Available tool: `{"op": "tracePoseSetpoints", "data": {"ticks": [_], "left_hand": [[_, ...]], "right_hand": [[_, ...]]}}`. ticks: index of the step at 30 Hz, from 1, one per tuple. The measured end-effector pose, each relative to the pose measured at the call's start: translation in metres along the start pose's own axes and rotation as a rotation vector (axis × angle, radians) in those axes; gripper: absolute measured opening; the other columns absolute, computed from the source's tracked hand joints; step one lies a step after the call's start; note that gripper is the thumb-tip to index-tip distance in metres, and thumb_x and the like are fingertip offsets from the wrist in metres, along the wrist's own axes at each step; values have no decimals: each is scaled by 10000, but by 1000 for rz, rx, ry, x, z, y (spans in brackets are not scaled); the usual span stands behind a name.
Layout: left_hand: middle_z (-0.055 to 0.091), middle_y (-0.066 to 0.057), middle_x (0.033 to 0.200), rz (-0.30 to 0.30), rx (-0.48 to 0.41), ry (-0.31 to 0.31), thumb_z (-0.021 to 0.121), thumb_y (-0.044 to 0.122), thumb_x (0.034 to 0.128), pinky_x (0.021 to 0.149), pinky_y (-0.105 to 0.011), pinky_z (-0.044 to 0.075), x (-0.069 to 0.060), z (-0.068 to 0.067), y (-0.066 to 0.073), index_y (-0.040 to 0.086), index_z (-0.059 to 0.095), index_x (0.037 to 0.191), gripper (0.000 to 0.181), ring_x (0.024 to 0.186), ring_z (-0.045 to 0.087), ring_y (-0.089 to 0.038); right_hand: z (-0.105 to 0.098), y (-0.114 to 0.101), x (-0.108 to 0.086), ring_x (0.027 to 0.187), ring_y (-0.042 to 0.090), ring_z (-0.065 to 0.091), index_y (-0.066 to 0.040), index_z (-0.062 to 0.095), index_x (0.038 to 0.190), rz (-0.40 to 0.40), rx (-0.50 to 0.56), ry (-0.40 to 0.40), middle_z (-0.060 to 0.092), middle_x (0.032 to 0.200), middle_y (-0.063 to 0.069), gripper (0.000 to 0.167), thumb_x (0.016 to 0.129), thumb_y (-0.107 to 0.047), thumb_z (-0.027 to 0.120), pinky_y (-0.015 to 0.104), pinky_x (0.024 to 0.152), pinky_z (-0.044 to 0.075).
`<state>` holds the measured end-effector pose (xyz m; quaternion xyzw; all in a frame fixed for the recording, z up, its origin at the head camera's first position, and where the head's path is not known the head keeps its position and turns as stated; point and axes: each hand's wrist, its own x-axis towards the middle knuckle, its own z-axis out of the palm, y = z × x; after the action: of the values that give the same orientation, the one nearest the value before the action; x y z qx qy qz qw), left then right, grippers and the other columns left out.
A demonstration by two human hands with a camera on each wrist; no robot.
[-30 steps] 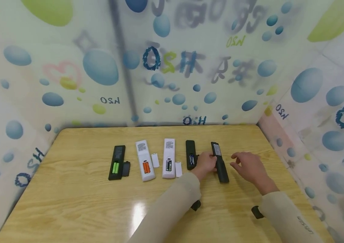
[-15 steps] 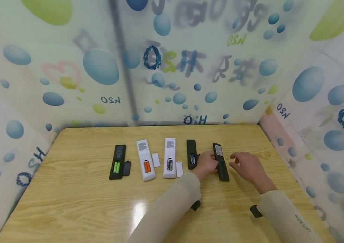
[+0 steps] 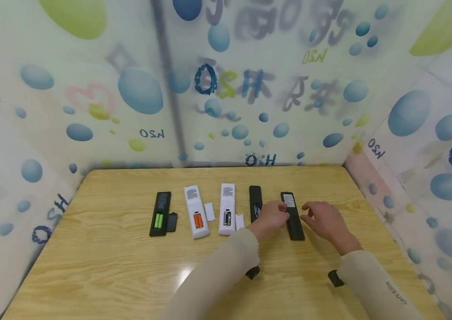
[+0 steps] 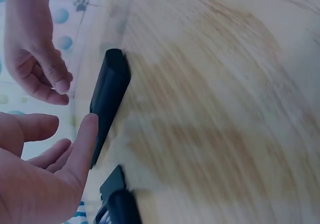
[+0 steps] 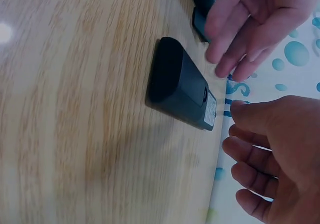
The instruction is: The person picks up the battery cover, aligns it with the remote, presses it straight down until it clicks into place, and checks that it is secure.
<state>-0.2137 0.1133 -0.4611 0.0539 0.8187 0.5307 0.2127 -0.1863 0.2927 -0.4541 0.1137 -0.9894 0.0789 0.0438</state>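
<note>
A black remote control (image 3: 295,224) lies back side up at the right of the row, its label toward the far end and its battery cover in place. My left hand (image 3: 271,216) hovers at its left side, fingers loosely bent around nothing. In the left wrist view, one finger (image 4: 86,139) overlaps the remote's edge; whether it touches cannot be told. My right hand (image 3: 327,223) is held just right of the remote, fingers relaxed and apart from it. Another black remote (image 3: 255,198), with batteries showing, is partly hidden behind my left hand.
Further left lie two white remotes (image 3: 227,200) (image 3: 192,200) and a black remote (image 3: 163,202), their battery compartments uncovered. Loose covers (image 3: 209,211) (image 3: 172,222) lie beside them. A patterned wall (image 3: 226,146) borders the wooden table (image 3: 102,249) at the back.
The rightmost black remote, tilted beside my left fingers before, now lies flat with its label facing up. My left hand has let go of it. The head view has shifted slightly.
</note>
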Motion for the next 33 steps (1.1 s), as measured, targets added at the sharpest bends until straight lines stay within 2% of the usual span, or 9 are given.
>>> {"op": "tracePoseSetpoints", "data": {"ticks": [3,7,12,18,21,28,33], "left_hand": [[659,-50,1116,34,-84,-4,606,65,934,727,-296,592,-3,-8,-2,60,639,1245,312,918,651,-155],[659,-26,1035,62,-101,-5,604,80,935,695,-279,592,-7,-24,-5,62,655,1210,280,849,627,-122],[663,-37,1087,59,-89,0,582,126,967,719,-273,593,-11,-55,-10,108,651,1218,262,901,644,-129],[645,-94,1202,32,-107,34,546,142,993,831,-387,589,-14,-87,-20,100,625,1273,294,1026,659,-252],[636,-113,1221,19,-115,50,536,134,996,846,-413,583,-13,-95,-22,73,606,1301,318,1059,651,-288],[629,-93,1228,-4,-96,79,540,127,986,760,-320,591,-6,-102,-29,71,583,1329,350,1072,641,-248],[631,-105,1245,-7,10,63,538,165,984,802,-326,578,-4,-103,-34,72,571,1343,373,1000,671,-228]], "right_hand": [[0,-3,1,737,225,626,-43,691,1067,-1,5,-5,690,824,51,276,887,-251,712,451,690,529],[0,-7,5,729,209,617,-42,690,1074,9,13,-25,682,819,45,283,890,-256,709,435,675,519],[2,-17,13,731,190,605,-61,687,1078,10,7,-73,678,830,32,274,896,-264,703,411,669,513],[8,-29,21,737,172,591,-72,688,1104,-9,-5,-101,663,809,4,283,894,-262,705,406,678,511],[9,-34,24,717,156,558,-89,689,1092,-4,-7,-108,639,777,-16,267,892,-265,710,395,668,490],[14,-44,29,738,156,584,-86,697,1102,-33,14,-98,665,811,-11,266,894,-253,708,408,700,508],[19,-48,33,787,181,608,-85,696,1118,-41,9,-107,684,867,17,282,899,-262,698,437,739,522]]}}
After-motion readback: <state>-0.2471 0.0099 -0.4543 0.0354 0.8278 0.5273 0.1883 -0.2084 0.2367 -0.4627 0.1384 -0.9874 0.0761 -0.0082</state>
